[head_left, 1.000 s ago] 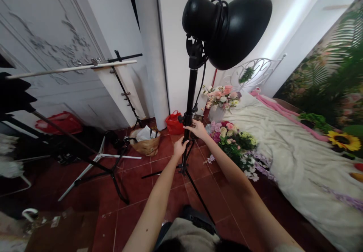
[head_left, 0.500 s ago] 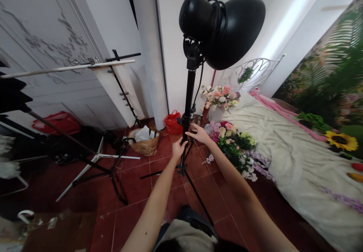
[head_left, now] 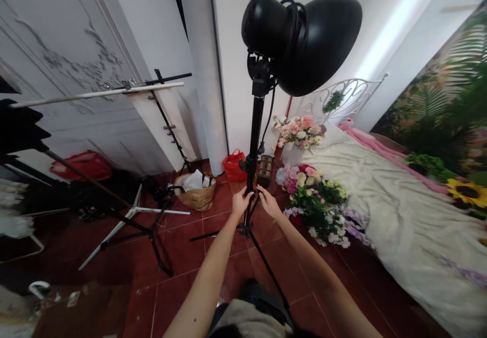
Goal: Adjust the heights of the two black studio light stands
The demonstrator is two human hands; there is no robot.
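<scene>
A black light stand (head_left: 256, 125) rises upright in front of me, carrying a black studio lamp (head_left: 319, 43) with its cable looped around the housing. My left hand (head_left: 241, 202) is closed around the lower pole, just above the spread tripod legs. On the pole's right side, my right hand (head_left: 268, 203) pinches at a small dark part of the stand's lower collar, which the fingers partly cover. Higher up the pole sits another clamp knob (head_left: 242, 164). From the lamp, the cable's plug (head_left: 261, 147) hangs beside the pole.
Artificial flowers (head_left: 315, 191) and a draped bed (head_left: 403, 216) lie to the right. A woven basket (head_left: 196, 196), a red bag (head_left: 235, 165) and a dark lantern-like object (head_left: 265, 170) stand behind the pole. Other stands (head_left: 152, 241) spread their legs on the left.
My right hand has moved down the pole, from beside the upper clamp to the lower collar. My left hand stays on the pole. The view has shifted slightly.
</scene>
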